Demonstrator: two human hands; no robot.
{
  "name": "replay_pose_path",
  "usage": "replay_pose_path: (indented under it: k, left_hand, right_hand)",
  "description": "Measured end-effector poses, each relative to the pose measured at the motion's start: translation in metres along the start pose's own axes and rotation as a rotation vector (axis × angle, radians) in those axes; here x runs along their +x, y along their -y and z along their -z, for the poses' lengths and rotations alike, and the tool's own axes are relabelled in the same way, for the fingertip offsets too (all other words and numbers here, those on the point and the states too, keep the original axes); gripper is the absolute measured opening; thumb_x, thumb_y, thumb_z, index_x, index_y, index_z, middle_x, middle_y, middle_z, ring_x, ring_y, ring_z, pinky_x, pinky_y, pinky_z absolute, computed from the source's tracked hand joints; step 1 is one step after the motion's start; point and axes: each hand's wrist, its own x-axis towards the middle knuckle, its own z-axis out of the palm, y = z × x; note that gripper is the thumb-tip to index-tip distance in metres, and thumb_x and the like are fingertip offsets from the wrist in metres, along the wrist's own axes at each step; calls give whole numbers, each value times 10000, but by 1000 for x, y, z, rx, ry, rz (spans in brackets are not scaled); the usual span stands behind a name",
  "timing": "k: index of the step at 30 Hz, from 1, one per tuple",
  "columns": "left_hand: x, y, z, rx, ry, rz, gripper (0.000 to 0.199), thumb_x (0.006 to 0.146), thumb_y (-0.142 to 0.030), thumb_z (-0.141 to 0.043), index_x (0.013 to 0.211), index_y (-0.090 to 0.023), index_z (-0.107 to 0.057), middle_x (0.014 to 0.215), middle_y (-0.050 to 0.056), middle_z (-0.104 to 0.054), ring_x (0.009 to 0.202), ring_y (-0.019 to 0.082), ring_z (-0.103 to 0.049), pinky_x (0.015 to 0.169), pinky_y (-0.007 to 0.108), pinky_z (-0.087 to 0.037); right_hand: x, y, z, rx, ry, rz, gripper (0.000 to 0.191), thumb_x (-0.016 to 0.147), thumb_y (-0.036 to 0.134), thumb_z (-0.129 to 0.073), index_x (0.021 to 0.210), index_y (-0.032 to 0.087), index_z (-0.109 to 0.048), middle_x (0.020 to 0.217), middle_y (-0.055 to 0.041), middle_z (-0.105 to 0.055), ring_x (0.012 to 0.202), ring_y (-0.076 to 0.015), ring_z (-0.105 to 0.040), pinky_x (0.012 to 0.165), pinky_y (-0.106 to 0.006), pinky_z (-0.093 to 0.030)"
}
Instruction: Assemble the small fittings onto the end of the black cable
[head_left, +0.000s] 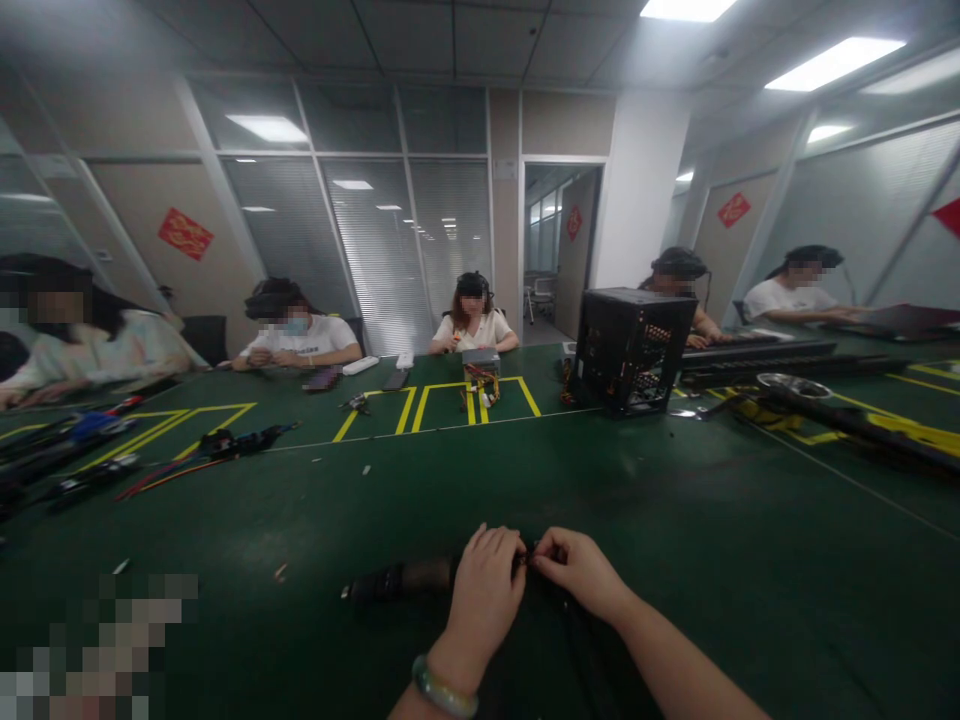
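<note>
A dark, elongated object (pixel 409 577) with a small metal tip at its left end lies on the green table (pixel 315 530). My left hand (pixel 491 575) rests over its right end, fingers curled around a dark part. Close beside it, the fingertips of my right hand (pixel 574 565) are pinched on something small and dark at the same spot. That small part is too tiny and blurred to name. A dark strap or cable runs from there toward the front edge, under my right forearm.
Beyond my hands stand a black computer case (pixel 634 350) and a grey power supply (pixel 481 362) with wires. Cables (pixel 232 443) lie at the left. A metal bowl (pixel 793 386) sits at the right. Several people sit around the table.
</note>
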Motion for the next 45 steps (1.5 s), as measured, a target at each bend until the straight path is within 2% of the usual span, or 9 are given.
replay_pose_path:
  k: [2,4,7,9,11,20,32,38,45]
  left_hand:
    - [-1,0,0,25,-37,3,170,830,-104,-526,949,-215,-573,1133,31,-616,1164,235,-509,1111,528,-196]
    - [-2,-1,1,37,-43,27,138,841,-133,-541,942,-219,-580,1166,25,-611,1191,239,-493,1127,551,-134]
    - [-3,-1,3,15,-2,76,110,850,-184,-562,946,-229,-592,1159,16,-614,1150,229,-514,1091,519,-226]
    - [-2,-2,4,-8,33,102,123,852,-189,-556,959,-232,-597,1118,13,-621,1091,223,-535,1004,465,-336]
    - [-2,-2,5,-18,52,117,134,856,-182,-542,963,-239,-601,1063,4,-628,1028,212,-549,922,410,-380]
    - [1,-3,2,59,40,110,121,855,-160,-537,903,-246,-607,991,-8,-618,967,184,-531,851,321,-340]
    - [3,-2,3,69,28,99,97,881,-196,-535,931,-244,-603,992,-13,-620,964,184,-544,842,321,-356]
    - [2,0,4,63,51,95,96,876,-198,-544,924,-244,-614,1029,-1,-621,986,191,-544,867,335,-362]
    - [2,0,3,52,57,74,117,862,-183,-551,922,-253,-623,1054,-7,-613,1006,187,-539,883,336,-359]
  right_hand:
    - [-1,1,1,2,1,-5,105,823,266,-628,828,171,-675,779,-5,-681,684,-150,-591,593,-226,-411]
    - [-2,3,2,1,1,-8,102,827,269,-627,836,178,-672,785,-3,-683,691,-151,-594,599,-228,-416]
    - [-3,6,3,5,7,-5,100,834,270,-625,841,182,-672,801,-4,-687,706,-155,-604,612,-232,-428]
    - [-3,8,4,7,8,-5,102,835,270,-625,836,180,-673,806,-7,-690,714,-158,-611,621,-233,-434]
    - [-3,8,3,5,3,-11,107,835,270,-623,834,177,-675,807,-9,-691,718,-159,-616,624,-232,-437]
    - [-2,1,-6,-4,-69,-43,133,826,300,-627,819,176,-672,776,-4,-691,708,-157,-620,623,-226,-443]
    - [2,11,-4,-19,-72,-56,120,848,292,-619,851,181,-665,800,-4,-693,735,-157,-630,651,-232,-458]
    - [-1,8,-3,-30,-35,-10,87,846,267,-628,843,197,-679,833,6,-700,776,-157,-639,702,-236,-465]
    - [-7,12,3,-68,-5,10,90,832,249,-642,910,217,-673,854,14,-698,766,-152,-626,667,-225,-447]
